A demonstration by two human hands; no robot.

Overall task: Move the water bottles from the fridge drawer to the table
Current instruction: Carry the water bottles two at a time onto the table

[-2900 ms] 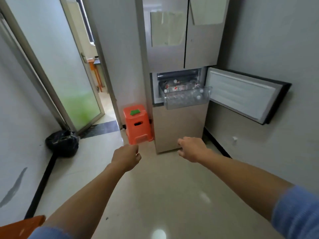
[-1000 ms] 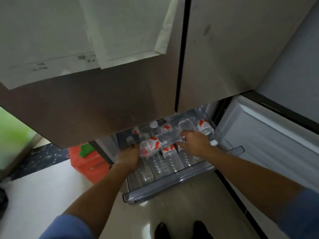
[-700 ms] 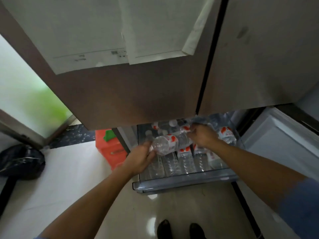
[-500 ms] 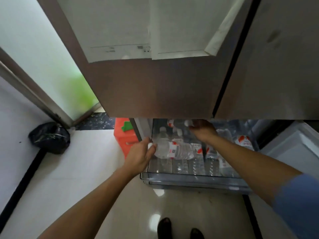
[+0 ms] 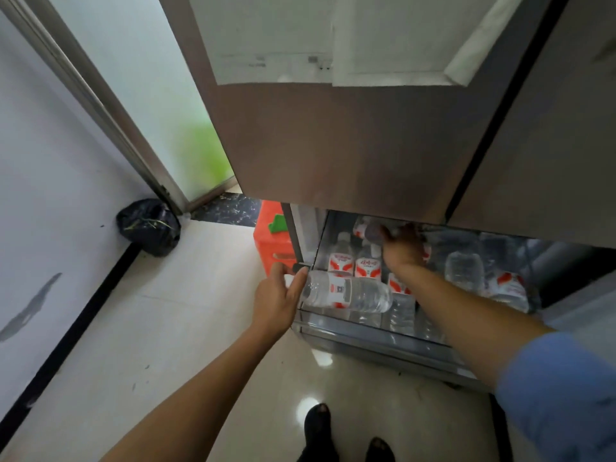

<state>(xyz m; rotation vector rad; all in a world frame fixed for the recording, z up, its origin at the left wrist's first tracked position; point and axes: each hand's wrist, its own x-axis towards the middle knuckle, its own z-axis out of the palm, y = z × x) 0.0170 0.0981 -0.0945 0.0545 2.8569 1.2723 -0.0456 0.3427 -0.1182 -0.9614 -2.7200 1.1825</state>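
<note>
Crosswise above the drawer rim (image 5: 383, 332), one bottle (image 5: 348, 292) in left hand (image 5: 276, 303).

Two hands were in view: the left hand (image 5: 278, 301) held one water bottle (image 5: 346, 292), and the right hand (image 5: 401, 250) gripped a second bottle (image 5: 365, 228) at the back of the single fridge drawer (image 5: 366, 338). At least five more bottles (image 5: 341, 260) lay in that drawer, with others beneath too blurred to count. Two paper sheets (image 5: 266, 38) hung on the left of two upper fridge doors (image 5: 333, 145). On the floor were one orange stool (image 5: 271, 241), one black bag (image 5: 150, 226) and two dark shoes (image 5: 316, 428).
</note>
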